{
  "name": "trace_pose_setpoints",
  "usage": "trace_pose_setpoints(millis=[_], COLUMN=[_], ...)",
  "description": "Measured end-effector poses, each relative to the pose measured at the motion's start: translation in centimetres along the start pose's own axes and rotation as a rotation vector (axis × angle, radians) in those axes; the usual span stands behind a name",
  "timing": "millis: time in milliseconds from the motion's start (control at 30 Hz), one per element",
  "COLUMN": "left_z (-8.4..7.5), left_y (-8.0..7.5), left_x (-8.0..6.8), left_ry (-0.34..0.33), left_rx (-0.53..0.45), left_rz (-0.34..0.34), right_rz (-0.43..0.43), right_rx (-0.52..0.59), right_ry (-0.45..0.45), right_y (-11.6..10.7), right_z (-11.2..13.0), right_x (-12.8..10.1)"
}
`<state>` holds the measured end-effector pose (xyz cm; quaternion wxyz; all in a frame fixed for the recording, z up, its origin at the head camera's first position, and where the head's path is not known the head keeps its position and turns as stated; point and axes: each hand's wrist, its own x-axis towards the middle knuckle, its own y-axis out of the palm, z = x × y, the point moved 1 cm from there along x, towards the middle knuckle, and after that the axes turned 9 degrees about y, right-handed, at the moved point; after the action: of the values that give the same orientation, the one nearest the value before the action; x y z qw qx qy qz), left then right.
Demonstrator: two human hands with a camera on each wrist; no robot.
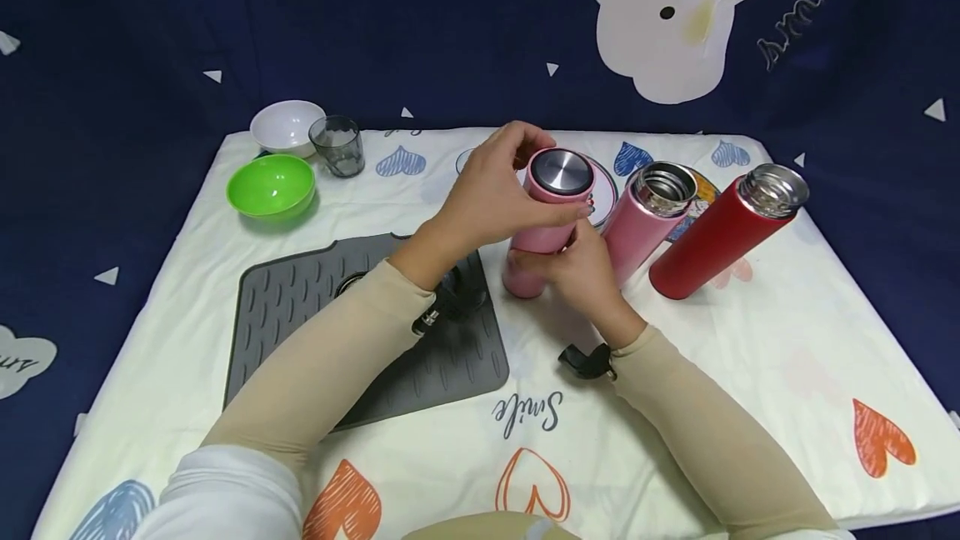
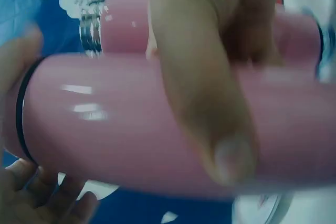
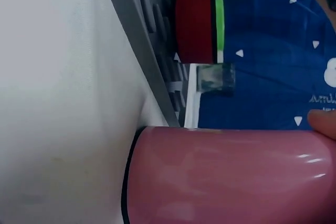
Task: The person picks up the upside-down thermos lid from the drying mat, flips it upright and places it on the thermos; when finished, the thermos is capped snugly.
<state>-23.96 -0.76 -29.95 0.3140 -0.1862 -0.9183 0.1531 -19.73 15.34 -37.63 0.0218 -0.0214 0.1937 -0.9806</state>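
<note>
A capped pink thermos (image 1: 546, 238) stands on the cloth, its lid (image 1: 561, 172) topped with a brushed silver disc. My left hand (image 1: 487, 190) grips the lid, thumb in front and fingers behind. Lower down, my right hand (image 1: 587, 273) holds the body; its thumb (image 2: 210, 103) crosses the pink side in the left wrist view. A dark ring marks the joint below the lid, with no gap visible there. Just right of my hands are a second pink thermos (image 1: 637, 232) and a red thermos (image 1: 712, 244), both uncapped with steel necks showing.
A grey drying mat (image 1: 435, 382) lies under my left forearm. On it, a red lid (image 3: 195, 27) shows in the right wrist view. At the back left are a green bowl (image 1: 272, 186), a white bowl (image 1: 287, 125) and a dark glass (image 1: 337, 147). Plates sit partly hidden behind the thermoses.
</note>
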Motion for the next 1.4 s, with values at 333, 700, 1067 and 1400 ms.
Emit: trace_pose_setpoints(millis=[333,700,1067,1400], left_z=[1.0,1.7,1.0,2.3], left_y=[-0.2,-0.1,-0.1,0.2], left_x=[0.0,-0.4,-0.8,-0.6], left_ry=[-0.026,-0.110,-0.073,-0.116], left_rx=[-0.296,-0.564,-0.390,-0.542], left_rz=[0.108,0.143,0.024,0.128], right_rz=[-0.009,-0.010,-0.020,-0.011], right_rx=[-0.012,-0.023,-0.079,-0.041], right_ry=[0.082,0.096,0.018,0.052], right_y=[0.0,-0.1,0.2,0.3], right_z=[3.2,0.2,0.7,0.4], right_x=[-1.6,-0.5,-0.5,-0.7])
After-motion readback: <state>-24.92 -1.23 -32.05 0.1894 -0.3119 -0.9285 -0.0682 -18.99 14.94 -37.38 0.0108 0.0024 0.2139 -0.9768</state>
